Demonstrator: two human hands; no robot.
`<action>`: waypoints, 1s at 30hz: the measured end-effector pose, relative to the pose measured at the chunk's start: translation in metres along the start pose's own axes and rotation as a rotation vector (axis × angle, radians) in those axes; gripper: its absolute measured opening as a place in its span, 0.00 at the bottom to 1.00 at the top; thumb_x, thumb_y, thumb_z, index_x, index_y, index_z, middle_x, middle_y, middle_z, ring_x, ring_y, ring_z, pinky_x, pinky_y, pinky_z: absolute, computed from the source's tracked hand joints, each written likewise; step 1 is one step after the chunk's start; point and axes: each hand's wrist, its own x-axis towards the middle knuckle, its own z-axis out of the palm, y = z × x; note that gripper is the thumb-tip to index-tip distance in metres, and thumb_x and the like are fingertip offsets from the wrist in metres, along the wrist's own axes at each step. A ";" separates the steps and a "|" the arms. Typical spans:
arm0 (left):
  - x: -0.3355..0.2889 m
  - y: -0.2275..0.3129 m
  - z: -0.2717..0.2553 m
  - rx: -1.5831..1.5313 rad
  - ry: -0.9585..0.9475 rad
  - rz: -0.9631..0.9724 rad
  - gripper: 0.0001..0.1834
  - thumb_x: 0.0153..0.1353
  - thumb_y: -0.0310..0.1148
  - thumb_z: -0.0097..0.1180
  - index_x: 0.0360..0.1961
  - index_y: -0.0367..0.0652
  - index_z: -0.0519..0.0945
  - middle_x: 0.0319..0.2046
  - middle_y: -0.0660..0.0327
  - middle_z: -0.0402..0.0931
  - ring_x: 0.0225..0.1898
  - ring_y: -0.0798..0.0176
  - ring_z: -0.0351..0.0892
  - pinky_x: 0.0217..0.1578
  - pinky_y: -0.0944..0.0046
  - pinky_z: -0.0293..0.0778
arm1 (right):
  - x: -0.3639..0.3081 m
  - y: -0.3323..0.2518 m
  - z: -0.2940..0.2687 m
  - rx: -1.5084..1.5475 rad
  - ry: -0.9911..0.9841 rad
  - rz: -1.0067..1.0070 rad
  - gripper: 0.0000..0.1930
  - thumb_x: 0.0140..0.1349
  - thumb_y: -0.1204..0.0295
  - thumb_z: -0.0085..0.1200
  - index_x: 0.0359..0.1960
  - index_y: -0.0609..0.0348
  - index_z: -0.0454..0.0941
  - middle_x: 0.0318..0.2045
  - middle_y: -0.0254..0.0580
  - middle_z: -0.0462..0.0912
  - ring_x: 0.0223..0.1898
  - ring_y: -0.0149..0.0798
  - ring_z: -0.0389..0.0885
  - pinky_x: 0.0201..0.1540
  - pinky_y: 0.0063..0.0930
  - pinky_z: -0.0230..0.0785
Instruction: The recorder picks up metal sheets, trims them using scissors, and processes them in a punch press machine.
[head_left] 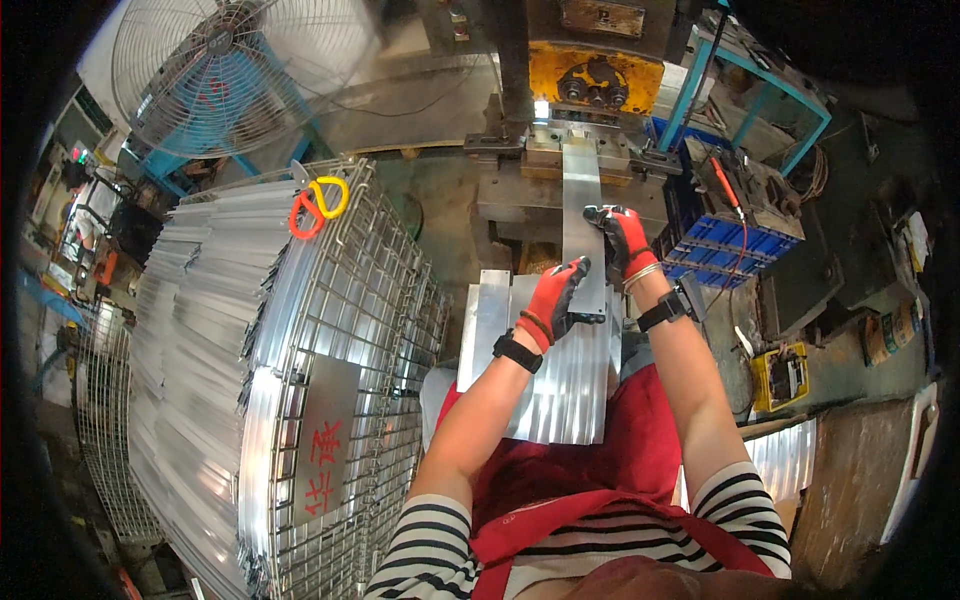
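Observation:
A long flat metal strip runs away from me, its far end in the die of a press. My left hand, in a red and black glove, is closed on the strip's near left edge. Farther up, on the right edge, my right hand grips the same strip in a matching glove. Below the strip, a stack of similar metal strips lies in front of my red apron; one strip at its left shows small holes near its end.
At left stands a wire cage packed with metal strips, scissors with red and yellow handles on top. A large fan is behind it. Blue crates and a yellow box stand at right.

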 end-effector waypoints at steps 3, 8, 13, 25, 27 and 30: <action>0.002 0.011 0.002 -0.515 -0.028 -0.416 0.10 0.60 0.35 0.43 0.36 0.43 0.74 0.30 0.66 0.74 0.30 0.74 0.75 0.26 0.67 0.78 | 0.000 0.001 -0.004 -0.020 0.004 -0.046 0.08 0.48 0.73 0.56 0.14 0.57 0.74 0.17 0.22 0.70 0.20 0.20 0.64 0.23 0.19 0.56; 0.001 0.017 0.003 -0.519 -0.005 -0.395 0.09 0.59 0.34 0.44 0.34 0.44 0.74 0.29 0.68 0.72 0.29 0.74 0.74 0.27 0.66 0.77 | 0.006 0.008 -0.009 -0.008 0.005 -0.027 0.06 0.48 0.73 0.56 0.16 0.58 0.76 0.17 0.23 0.72 0.20 0.21 0.65 0.24 0.19 0.58; -0.001 0.022 0.004 -0.405 0.058 -0.392 0.10 0.58 0.34 0.44 0.36 0.42 0.75 0.32 0.68 0.71 0.35 0.76 0.70 0.29 0.68 0.75 | 0.004 0.004 -0.002 0.005 0.007 -0.059 0.05 0.48 0.74 0.56 0.17 0.58 0.76 0.17 0.24 0.72 0.21 0.21 0.66 0.25 0.19 0.58; -0.008 0.028 0.011 -0.456 0.117 -0.447 0.14 0.58 0.38 0.47 0.42 0.43 0.73 0.36 0.66 0.71 0.38 0.71 0.72 0.27 0.59 0.77 | -0.002 -0.006 -0.003 -0.143 0.041 0.128 0.10 0.48 0.68 0.57 0.15 0.59 0.74 0.14 0.25 0.69 0.18 0.24 0.64 0.21 0.23 0.57; -0.003 0.018 0.007 -0.443 0.086 -0.454 0.14 0.59 0.38 0.46 0.43 0.44 0.73 0.36 0.65 0.71 0.39 0.70 0.72 0.27 0.59 0.77 | 0.005 0.002 -0.009 -0.169 0.013 -0.009 0.11 0.48 0.68 0.57 0.14 0.60 0.73 0.14 0.25 0.68 0.18 0.23 0.63 0.21 0.23 0.56; -0.001 0.015 0.000 -0.633 -0.008 -0.503 0.18 0.54 0.35 0.53 0.45 0.40 0.71 0.39 0.62 0.72 0.42 0.66 0.72 0.35 0.60 0.76 | 0.014 0.003 -0.019 -0.295 -0.002 -0.111 0.09 0.49 0.69 0.57 0.17 0.59 0.74 0.16 0.24 0.69 0.20 0.22 0.63 0.23 0.22 0.56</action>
